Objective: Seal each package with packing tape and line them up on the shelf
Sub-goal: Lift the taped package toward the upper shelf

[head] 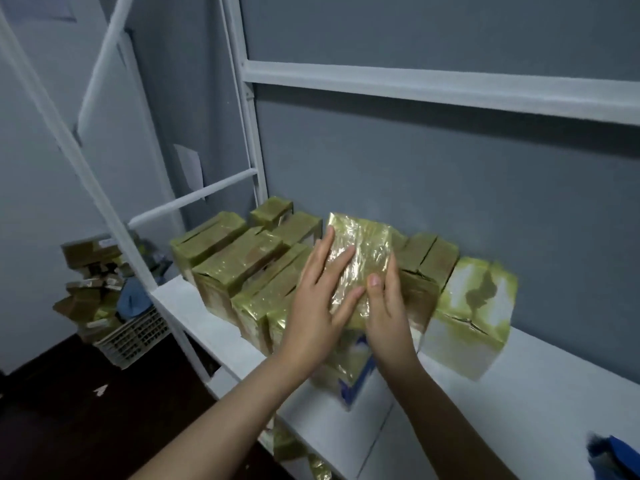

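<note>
A package wrapped in shiny yellowish tape (360,247) stands upright on the white shelf (502,403), with blue print showing at its bottom corner. My left hand (318,306) lies flat on its top face, fingers straight and spread. My right hand (388,306) holds its right side, thumb on the top face. Several taped packages (239,261) stand in rows to the left and behind it. Another taped package (474,310) stands to the right, against the grey wall.
The white metal shelf frame (433,88) runs overhead and on the left. On the floor at left, a white basket (135,334) holds more boxes and a blue cloth. A blue object (616,459) lies at the shelf's right end. More packages (298,452) show on a lower shelf.
</note>
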